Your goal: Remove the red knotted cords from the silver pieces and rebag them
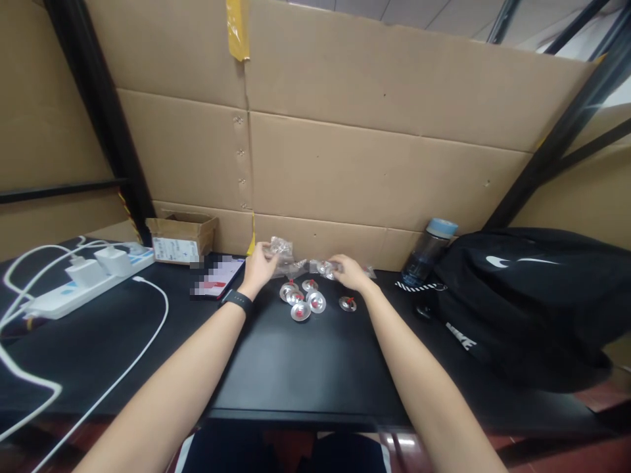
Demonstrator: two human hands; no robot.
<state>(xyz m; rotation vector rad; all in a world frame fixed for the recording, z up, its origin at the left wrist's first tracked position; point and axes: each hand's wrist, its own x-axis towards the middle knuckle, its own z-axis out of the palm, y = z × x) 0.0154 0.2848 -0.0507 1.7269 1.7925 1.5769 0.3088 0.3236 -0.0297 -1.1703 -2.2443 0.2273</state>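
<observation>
My left hand [259, 267], with a dark watch on its wrist, is closed on a crumpled clear plastic bag [281, 247] at the back of the black table. To its right, the fingers of my right hand [349, 272] are closed on another clear plastic bag [325, 269], where something silvery shows inside. Several small silvery finger cymbals [316, 302] with red loops at their centres lie in a cluster between my forearms. A single finger cymbal [348, 303] sits apart from them, just below my right hand.
On the left are a small cardboard box [181, 238], a phone [218, 276] and a white power strip [89, 282] with trailing cables. A bottle with a blue lid [430, 249] and a black backpack [532, 302] stand on the right. Cardboard panels [384, 177] wall the back.
</observation>
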